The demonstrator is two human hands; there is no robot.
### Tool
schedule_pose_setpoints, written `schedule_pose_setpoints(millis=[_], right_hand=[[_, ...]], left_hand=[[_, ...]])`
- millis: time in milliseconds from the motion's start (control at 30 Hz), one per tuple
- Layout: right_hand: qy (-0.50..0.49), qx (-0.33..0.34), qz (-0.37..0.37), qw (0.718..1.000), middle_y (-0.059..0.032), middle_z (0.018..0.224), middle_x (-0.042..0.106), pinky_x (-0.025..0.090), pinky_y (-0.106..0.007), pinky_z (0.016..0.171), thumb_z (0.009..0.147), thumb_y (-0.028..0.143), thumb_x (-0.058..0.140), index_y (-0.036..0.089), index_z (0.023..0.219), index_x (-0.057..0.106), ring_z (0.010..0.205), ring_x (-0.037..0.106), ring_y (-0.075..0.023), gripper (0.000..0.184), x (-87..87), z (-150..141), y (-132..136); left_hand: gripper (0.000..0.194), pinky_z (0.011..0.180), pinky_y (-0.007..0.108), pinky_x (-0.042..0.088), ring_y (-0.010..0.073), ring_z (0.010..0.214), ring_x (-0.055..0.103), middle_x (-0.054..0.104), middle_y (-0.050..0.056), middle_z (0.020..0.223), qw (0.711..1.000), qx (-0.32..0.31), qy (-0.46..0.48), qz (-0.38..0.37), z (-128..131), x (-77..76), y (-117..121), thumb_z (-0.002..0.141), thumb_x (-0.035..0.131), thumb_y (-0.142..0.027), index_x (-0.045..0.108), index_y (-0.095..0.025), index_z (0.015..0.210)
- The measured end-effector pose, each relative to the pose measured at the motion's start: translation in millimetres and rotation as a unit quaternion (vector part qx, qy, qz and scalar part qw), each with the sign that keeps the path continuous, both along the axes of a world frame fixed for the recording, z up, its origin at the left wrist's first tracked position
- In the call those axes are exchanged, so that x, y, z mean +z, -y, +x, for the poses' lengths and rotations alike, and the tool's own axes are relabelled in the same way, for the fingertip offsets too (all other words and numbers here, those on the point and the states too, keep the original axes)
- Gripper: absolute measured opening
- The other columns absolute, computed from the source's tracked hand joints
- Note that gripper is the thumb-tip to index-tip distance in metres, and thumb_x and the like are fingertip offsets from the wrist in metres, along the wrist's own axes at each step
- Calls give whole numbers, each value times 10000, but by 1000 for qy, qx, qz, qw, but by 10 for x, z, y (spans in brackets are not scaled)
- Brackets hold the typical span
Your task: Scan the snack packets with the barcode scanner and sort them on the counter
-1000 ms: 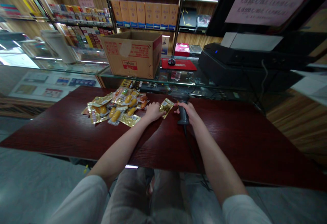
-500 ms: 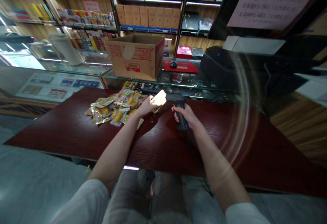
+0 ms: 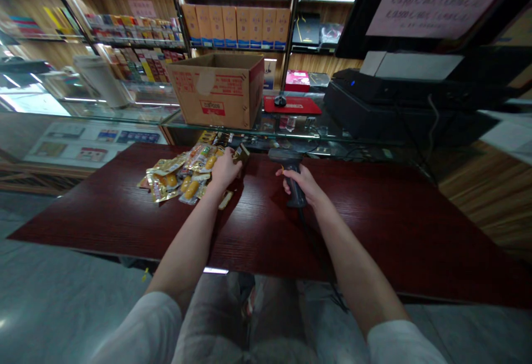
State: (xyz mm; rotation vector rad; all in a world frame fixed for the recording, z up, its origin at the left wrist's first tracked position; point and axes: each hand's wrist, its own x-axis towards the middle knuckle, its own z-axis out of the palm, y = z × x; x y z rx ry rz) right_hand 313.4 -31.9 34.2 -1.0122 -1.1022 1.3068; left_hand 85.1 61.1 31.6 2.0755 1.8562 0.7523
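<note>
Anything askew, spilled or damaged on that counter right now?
Nothing damaged or spilled. The snack packets lie in a loose overlapping heap on the dark red table, not stacked. The left hand holds one gold packet tilted up off the pile; the right hand grips the barcode scanner.

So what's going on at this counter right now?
A person sits at a dark red table in a shop. Their right hand grips a handheld barcode scanner, upright on the table. Their left hand holds a small gold snack packet raised in front of the scanner's head. A pile of similar snack packets lies to the left, with a cardboard box on the glass counter behind.
</note>
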Motion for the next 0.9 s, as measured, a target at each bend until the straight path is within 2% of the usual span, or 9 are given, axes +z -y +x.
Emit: schedule_pose_setpoints(millis=[100, 200, 433, 567, 667, 733, 767, 833, 900], right_hand=[[-4, -7, -7, 1000, -9, 839, 732, 414, -223, 351, 654, 359, 786, 223, 886, 523, 414, 529, -84, 377, -26, -4, -17], [-3, -7, -11, 1000, -5, 826, 741, 415, -216, 350, 644, 356, 787, 221, 880, 537, 415, 531, -82, 370, -39, -3, -30], [7, -34, -22, 999, 1, 839, 741, 425, -233, 367, 641, 356, 776, 219, 893, 540, 426, 546, -96, 371, -110, 16, -81], [-30, -53, -30, 998, -26, 927, 751, 467, -247, 443, 724, 399, 709, 231, 932, 522, 521, 590, -117, 327, -197, -16, -115], [-55, -74, -22, 996, -28, 956, 744, 516, -266, 548, 756, 403, 661, 248, 917, 489, 645, 642, -147, 283, -252, -94, -128], [-49, -85, -11, 995, -21, 969, 727, 538, -281, 611, 739, 391, 661, 255, 924, 489, 737, 668, -169, 287, -277, -170, -125], [-42, -91, -2, 995, -19, 981, 717, 550, -292, 650, 731, 388, 665, 258, 940, 500, 793, 677, -181, 297, -286, -212, -119], [-19, -104, 22, 994, -23, 1026, 696, 571, -322, 760, 724, 387, 683, 264, 995, 534, 924, 677, -205, 333, -304, -293, -103], [14, -117, 51, 992, -34, 1096, 672, 563, -358, 892, 730, 388, 707, 274, 1067, 562, 1055, 646, -225, 384, -330, -356, -86]], left_hand=[[482, 892, 455, 498, 388, 1102, 660, 696, 227, 1145, 997, 51, -51, 8, -4, 62, 80, 914, 519, -297, 513, -148, 1372], [506, 919, 468, 494, 399, 1219, 575, 614, 265, 1278, 993, 57, -87, 48, 22, 52, 124, 919, 484, -249, 493, -125, 1409], [384, 1012, 543, 400, 453, 1339, 427, 521, 276, 1391, 984, 53, -135, 104, 20, -19, 139, 929, 453, -214, 637, -96, 1246], [373, 1069, 566, 350, 459, 1372, 391, 504, 262, 1439, 990, 34, -80, 108, 111, 1, 175, 970, 479, -340, 674, -101, 1180], [369, 1122, 528, 331, 411, 1384, 400, 564, 214, 1398, 995, -32, 61, 74, 273, -30, 173, 971, 533, -431, 703, -136, 1112], [366, 1100, 460, 383, 357, 1328, 476, 664, 167, 1232, 967, -124, 223, -13, 408, -88, 178, 949, 585, -483, 721, -151, 1022], [397, 1068, 438, 415, 345, 1268, 531, 696, 158, 1134, 930, -174, 314, -82, 475, -124, 191, 919, 627, -521, 728, -141, 976], [488, 959, 384, 494, 280, 1082, 646, 727, 111, 1013, 893, -224, 370, -126, 596, -195, 236, 910, 597, -613, 729, -151, 995], [471, 965, 348, 492, 234, 1053, 663, 733, 86, 1013, 807, -249, 506, -174, 684, -251, 297, 858, 695, -575, 712, -157, 1075]])
